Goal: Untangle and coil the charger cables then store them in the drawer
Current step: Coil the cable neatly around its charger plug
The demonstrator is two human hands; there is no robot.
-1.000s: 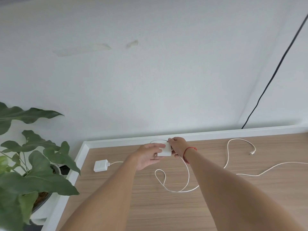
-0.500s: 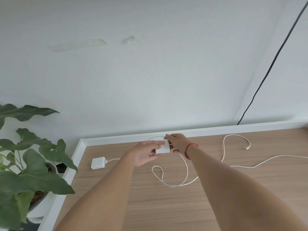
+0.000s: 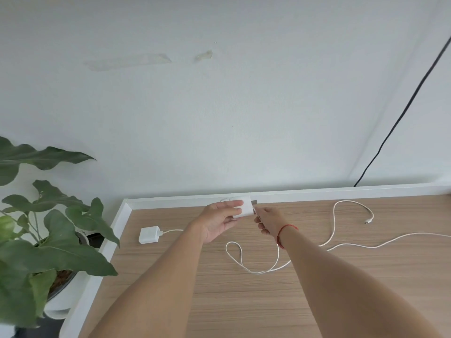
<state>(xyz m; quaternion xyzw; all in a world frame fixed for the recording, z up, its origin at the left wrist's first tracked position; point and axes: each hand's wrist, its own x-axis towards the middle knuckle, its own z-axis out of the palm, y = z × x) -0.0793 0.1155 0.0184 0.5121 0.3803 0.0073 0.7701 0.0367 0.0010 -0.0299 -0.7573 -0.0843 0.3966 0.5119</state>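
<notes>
Gripped in left hand (image 3: 219, 223): white charger adapter (image 3: 244, 207). Pinched in right hand (image 3: 269, 222) just beside it: white cable (image 3: 258, 272), looping onto counter (image 3: 244, 313). Left of hands: second adapter (image 3: 148, 235).

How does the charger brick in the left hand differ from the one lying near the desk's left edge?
The held charger is off the desk, gripped by the left hand; the lying charger rests flat, untouched. The held charger shows metal prongs; the lying charger shows none. The right hand pinches the white cable beside the held charger; the lying charger's lead lies loose. Both are white and boxy.
</notes>
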